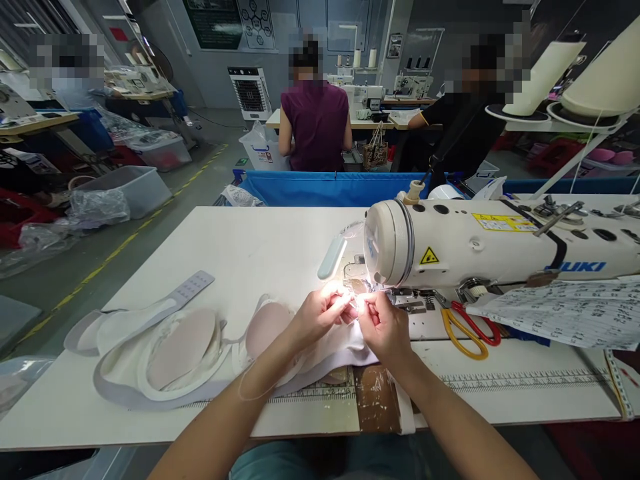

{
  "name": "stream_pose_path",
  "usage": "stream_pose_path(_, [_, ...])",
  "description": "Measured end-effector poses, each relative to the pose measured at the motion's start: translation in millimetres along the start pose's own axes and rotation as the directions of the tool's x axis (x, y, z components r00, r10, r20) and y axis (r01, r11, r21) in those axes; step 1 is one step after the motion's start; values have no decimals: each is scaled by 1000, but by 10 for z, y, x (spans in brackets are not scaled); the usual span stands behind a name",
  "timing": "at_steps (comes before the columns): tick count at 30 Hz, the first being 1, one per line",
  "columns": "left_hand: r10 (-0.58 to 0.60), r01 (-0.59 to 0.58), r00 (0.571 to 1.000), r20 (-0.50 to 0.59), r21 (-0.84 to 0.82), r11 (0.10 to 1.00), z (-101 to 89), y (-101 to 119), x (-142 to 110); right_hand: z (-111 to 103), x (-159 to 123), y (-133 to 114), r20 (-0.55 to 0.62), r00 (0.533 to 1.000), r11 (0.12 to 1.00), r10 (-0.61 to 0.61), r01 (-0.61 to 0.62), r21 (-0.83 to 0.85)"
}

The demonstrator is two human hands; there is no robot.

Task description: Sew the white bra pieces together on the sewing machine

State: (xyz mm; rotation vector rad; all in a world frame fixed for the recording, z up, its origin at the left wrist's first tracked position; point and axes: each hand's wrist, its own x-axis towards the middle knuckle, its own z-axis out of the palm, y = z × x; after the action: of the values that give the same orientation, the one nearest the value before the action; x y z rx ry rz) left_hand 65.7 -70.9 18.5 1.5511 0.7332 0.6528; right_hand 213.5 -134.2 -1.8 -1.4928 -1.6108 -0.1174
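Note:
A white and lilac bra (pixel 183 350) with pale pink cups lies along the table, its right end running under my hands. My left hand (pixel 327 312) is closed in a pinch on that end, right by the needle area of a white sewing machine (pixel 450 243). Fingertip to fingertip with it, my right hand (pixel 383 327) pinches the same spot. Bright lamp glare washes out the small bit of material between the fingers. Behind my fingers, a clear guard with a pale blue edge (pixel 331 258) stands at the machine head.
Scissors (pixel 465 330) with red and yellow handles lie right of my right hand. A printed sheet (pixel 565 310) hangs over the machine bed. Measuring tape (pixel 525 380) runs along the table (pixel 240 240) front. Thread cones (pixel 607 73) stand upper right. Beyond a blue cloth bin (pixel 300 189), other people sit working.

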Motion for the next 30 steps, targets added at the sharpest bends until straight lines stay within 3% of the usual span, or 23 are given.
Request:
stream_pose_path(8, [46,-43,999,-23,100,994,54,-41,-11,47,32,-24,-57,994,991,-95,89,-102])
stream_pose_path(24, [58,-58,998,-8,54,997,81,-63,-10,66,22,0,-61,986,975,-156,144,-171])
stream_pose_path(30, [72,-69,997,-20,106,992,88,-37,-21,80,17,2,-62,981,964,-186,169,-207])
